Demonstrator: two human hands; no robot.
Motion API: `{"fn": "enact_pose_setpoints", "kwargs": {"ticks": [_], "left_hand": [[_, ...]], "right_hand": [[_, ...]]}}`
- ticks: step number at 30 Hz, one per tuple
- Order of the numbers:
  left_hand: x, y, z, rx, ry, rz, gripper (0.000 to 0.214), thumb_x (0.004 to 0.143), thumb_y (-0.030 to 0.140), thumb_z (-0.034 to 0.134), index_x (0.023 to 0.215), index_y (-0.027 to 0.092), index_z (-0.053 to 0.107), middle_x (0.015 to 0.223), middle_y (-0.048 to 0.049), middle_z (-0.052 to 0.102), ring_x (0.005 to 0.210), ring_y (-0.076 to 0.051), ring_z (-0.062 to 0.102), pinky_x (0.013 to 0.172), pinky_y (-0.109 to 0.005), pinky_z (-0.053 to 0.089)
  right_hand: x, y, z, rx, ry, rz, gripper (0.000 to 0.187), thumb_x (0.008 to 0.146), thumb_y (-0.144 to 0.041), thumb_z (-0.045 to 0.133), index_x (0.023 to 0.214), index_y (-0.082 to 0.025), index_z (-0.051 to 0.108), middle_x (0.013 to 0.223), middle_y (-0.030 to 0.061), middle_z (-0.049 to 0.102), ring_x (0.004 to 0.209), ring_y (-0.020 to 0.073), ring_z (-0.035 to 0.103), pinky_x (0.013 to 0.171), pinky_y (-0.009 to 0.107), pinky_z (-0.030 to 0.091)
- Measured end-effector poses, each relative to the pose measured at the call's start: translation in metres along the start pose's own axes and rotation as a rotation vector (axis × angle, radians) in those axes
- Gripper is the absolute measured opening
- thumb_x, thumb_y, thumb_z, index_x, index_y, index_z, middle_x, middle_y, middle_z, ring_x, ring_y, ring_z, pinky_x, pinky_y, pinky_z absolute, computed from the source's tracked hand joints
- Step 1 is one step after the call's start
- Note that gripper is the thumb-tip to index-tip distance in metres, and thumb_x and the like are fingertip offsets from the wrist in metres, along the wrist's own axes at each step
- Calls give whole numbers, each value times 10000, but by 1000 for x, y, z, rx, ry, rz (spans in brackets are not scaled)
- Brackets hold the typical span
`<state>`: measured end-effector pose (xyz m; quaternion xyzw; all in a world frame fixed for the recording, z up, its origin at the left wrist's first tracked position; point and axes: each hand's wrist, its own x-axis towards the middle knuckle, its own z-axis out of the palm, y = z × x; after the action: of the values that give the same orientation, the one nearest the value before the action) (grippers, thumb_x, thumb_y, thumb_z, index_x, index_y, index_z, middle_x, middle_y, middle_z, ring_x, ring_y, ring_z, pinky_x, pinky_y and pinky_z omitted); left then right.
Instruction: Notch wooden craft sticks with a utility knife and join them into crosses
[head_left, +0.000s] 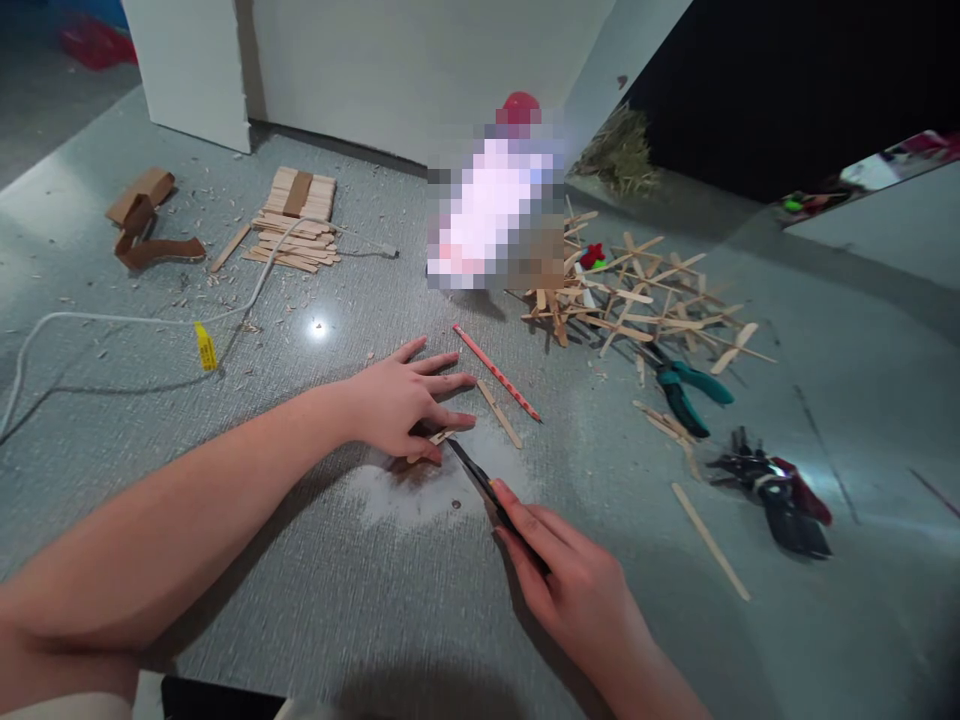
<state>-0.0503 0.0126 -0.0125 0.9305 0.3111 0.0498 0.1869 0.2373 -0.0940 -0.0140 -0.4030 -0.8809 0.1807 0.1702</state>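
My left hand (401,400) lies low on the grey surface with its fingers spread. Its thumb and forefinger hold down a small wooden craft stick (442,437), partly hidden beneath them. In my right hand (574,575) is a black craft knife (491,490), gripped by the handle. The knife's tip meets the craft stick or comes very near it; I cannot tell which. Pale dust covers the surface around both. Just beyond my left fingertips lie a loose craft stick (500,414) and a red patterned pencil (496,372).
Joined craft sticks (660,290) spread at the back right, near teal-handled pliers (686,390) and a dark red-and-black tool (784,495). A bundle of craft sticks (300,195), cardboard strip (161,250) and white cable (150,318) lie left. A pixelated object (491,210) stands behind.
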Motion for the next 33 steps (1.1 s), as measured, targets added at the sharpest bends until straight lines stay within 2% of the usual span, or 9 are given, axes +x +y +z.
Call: {"fn": "enact_pose_setpoints", "kwargs": {"ticks": [5, 12, 20, 27, 33], "left_hand": [[0, -1, 3, -12, 14, -6, 559, 885, 535, 671, 1416, 380, 591, 1645, -74, 370, 1541, -430, 255, 1209, -732, 63], [1, 1, 2, -12, -9, -31, 546, 894, 502, 661, 1421, 386, 582, 1653, -69, 354, 1553, -419, 227, 1201, -743, 57], [0, 2, 0, -30, -12, -53, 531, 892, 487, 666, 1408, 387, 593, 1648, -40, 367, 1561, -403, 212, 1212, -730, 44], [0, 3, 2, -1, -16, -51, 539, 895, 511, 665, 1416, 400, 582, 1652, -54, 358, 1559, -404, 217, 1208, -730, 60], [0, 5, -1, 13, -50, -63, 542, 894, 507, 663, 1419, 398, 579, 1657, -64, 346, 1567, -393, 200, 1211, -723, 60]], "right_hand": [[-4, -4, 4, -47, -14, -3, 496, 1035, -163, 464, 1531, -194, 465, 1036, 95, 751, 804, 138, 735, 741, 219, 602], [-4, -5, 5, -85, -20, 2, 480, 1039, -168, 458, 1518, -165, 481, 998, 93, 742, 749, 134, 716, 707, 219, 593], [-5, -4, 9, -105, -2, -26, 497, 1044, -188, 447, 1541, -183, 451, 951, 78, 738, 713, 129, 709, 671, 208, 583], [-5, -4, 9, -118, -1, -40, 450, 1048, -181, 440, 1491, -138, 510, 879, 63, 715, 674, 120, 674, 646, 202, 564], [-4, -2, 10, -102, 10, -25, 477, 1050, -182, 440, 1526, -167, 467, 925, 71, 730, 702, 130, 694, 657, 220, 566]]}}
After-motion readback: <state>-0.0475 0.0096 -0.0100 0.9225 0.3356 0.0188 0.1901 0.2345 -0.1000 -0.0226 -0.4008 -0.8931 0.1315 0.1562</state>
